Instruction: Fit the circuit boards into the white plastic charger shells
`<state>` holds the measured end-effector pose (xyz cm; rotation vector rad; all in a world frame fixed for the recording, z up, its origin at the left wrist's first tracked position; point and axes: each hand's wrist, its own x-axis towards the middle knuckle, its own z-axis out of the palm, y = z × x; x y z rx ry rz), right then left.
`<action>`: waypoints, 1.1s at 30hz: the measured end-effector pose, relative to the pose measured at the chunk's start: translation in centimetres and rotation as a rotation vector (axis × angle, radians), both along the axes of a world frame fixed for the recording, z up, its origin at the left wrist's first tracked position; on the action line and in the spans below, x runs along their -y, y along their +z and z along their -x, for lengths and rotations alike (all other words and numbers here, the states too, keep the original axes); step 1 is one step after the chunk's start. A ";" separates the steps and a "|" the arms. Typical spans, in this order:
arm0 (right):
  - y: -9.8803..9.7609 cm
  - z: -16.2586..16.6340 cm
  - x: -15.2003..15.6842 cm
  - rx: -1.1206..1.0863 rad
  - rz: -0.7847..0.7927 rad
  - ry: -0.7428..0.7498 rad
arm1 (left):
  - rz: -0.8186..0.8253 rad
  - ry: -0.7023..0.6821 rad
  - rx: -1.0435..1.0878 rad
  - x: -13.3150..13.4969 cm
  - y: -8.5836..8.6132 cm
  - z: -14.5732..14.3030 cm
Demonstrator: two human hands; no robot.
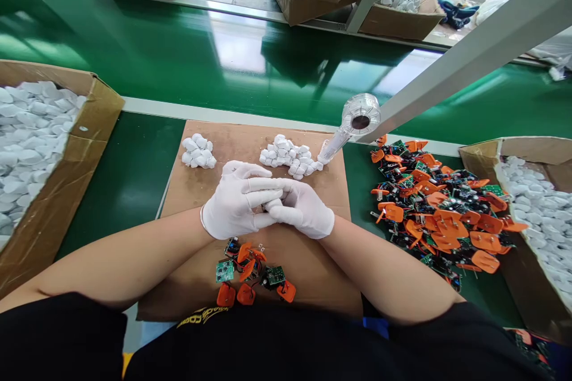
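Observation:
Both hands wear white gloves and meet over a brown cardboard mat [313, 274]. My left hand [236, 202] lies over my right hand [301, 208], fingers pressed together around something small that I cannot make out. Just below them lie several orange-and-green circuit board parts [250, 277]. Beyond the hands sit two heaps of white plastic shells, a small heap [199, 152] and a larger heap [288, 158].
A big pile of orange circuit board parts [442, 208] lies to the right. Cardboard boxes of white shells stand at left [62, 190] and right [536, 286]. A clear plastic tool [353, 125] hangs from a grey slanted bar [469, 53]. A green conveyor [179, 53] runs behind.

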<state>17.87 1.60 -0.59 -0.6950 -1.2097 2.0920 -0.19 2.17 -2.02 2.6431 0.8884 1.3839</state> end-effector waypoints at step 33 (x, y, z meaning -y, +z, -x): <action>-0.8 -0.4 0.4 0.008 -0.211 -0.098 | 0.421 -0.157 0.199 -0.3 1.6 0.9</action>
